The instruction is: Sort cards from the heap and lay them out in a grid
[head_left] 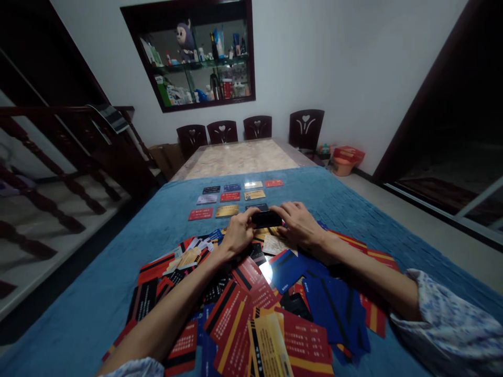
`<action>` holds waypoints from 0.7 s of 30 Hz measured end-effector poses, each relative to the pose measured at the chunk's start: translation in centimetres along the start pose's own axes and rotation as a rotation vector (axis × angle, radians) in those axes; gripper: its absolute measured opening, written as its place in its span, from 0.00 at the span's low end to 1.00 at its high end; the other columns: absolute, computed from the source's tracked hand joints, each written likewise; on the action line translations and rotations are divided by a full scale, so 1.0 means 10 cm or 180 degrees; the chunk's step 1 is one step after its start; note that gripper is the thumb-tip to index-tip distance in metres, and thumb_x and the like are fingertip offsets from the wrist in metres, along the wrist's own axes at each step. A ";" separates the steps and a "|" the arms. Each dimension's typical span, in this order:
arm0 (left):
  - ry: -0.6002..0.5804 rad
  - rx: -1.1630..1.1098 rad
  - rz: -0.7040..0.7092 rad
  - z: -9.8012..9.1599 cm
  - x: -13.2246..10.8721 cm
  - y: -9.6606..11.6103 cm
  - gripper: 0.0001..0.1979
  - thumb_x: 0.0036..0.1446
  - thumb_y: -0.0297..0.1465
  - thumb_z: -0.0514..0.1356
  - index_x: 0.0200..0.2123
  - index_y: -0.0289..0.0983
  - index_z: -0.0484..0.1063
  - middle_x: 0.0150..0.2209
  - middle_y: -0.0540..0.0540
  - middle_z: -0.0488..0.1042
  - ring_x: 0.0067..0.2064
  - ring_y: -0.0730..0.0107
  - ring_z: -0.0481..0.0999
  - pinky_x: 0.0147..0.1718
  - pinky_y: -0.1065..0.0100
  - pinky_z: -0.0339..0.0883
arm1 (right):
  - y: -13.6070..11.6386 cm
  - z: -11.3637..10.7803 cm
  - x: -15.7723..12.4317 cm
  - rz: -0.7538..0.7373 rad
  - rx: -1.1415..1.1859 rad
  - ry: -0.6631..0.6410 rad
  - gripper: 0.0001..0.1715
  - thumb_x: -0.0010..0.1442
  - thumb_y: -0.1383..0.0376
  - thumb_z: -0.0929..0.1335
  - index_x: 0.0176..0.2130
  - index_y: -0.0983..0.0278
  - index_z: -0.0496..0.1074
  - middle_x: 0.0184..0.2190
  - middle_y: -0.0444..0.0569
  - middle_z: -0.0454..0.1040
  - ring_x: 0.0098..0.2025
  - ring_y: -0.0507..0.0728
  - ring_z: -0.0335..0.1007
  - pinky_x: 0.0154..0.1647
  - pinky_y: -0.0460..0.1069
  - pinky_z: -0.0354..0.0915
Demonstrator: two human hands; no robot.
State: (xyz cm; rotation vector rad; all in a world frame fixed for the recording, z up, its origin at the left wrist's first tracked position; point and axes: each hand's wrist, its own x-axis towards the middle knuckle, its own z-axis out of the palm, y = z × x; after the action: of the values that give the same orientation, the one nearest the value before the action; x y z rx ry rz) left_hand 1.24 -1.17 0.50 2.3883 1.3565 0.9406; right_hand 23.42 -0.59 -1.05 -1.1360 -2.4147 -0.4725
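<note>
A black card (268,219), tilted up, spans the gap between my two hands. My left hand (240,230) pinches its left end, and my right hand (301,222) grips the right end with bent fingers. Whether it is one card or a few together, I cannot tell. Just beyond it are rows of laid-out cards, among them a gold card (227,211), a red card (200,214) and a dark card (256,207) partly hidden by my fingers. Beneath my wrists spreads a loose heap of cards (251,293), mostly red, blue, black and yellow.
A blue cloth (157,220) covers the near part of the table; its far end shows a bare stone-patterned top (236,158). Several dark chairs (306,131) stand behind. A wooden railing (51,183) runs along the left, and a pinkish bucket (343,166) sits on the floor at right.
</note>
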 end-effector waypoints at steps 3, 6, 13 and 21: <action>-0.0001 -0.0069 0.0003 0.00 0.00 0.01 0.26 0.49 0.18 0.54 0.52 0.38 0.72 0.30 0.50 0.72 0.33 0.68 0.72 0.37 0.69 0.66 | 0.00 0.00 -0.01 -0.0057 -0.0139 0.0088 0.28 0.57 0.68 0.67 0.57 0.67 0.66 0.42 0.57 0.73 0.44 0.63 0.63 0.48 0.55 0.54; 0.0028 -0.0109 -0.0018 0.00 -0.01 0.01 0.26 0.51 0.19 0.55 0.54 0.39 0.69 0.30 0.51 0.72 0.33 0.67 0.72 0.38 0.68 0.67 | 0.00 0.01 -0.01 -0.0034 -0.0194 0.0209 0.26 0.57 0.68 0.67 0.56 0.66 0.67 0.42 0.56 0.72 0.44 0.63 0.62 0.47 0.54 0.55; 0.0042 0.0312 0.0360 0.01 0.00 0.00 0.23 0.51 0.21 0.58 0.52 0.38 0.67 0.46 0.42 0.73 0.47 0.59 0.72 0.50 0.56 0.68 | 0.01 0.02 -0.03 0.0090 -0.0075 0.0467 0.28 0.55 0.70 0.69 0.56 0.65 0.68 0.49 0.59 0.70 0.48 0.64 0.60 0.46 0.55 0.59; 0.0054 0.0903 0.0590 0.00 0.00 -0.02 0.31 0.50 0.24 0.61 0.59 0.38 0.61 0.54 0.38 0.65 0.56 0.52 0.67 0.54 0.51 0.66 | 0.06 -0.03 0.00 0.0064 0.0042 0.0323 0.28 0.58 0.65 0.70 0.57 0.68 0.67 0.47 0.59 0.70 0.48 0.64 0.58 0.43 0.54 0.60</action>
State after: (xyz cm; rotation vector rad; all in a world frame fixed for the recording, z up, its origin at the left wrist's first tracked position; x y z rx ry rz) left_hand 1.15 -1.09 0.39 2.7640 1.3736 0.8641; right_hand 23.92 -0.37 -0.68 -1.1026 -2.3142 -0.4949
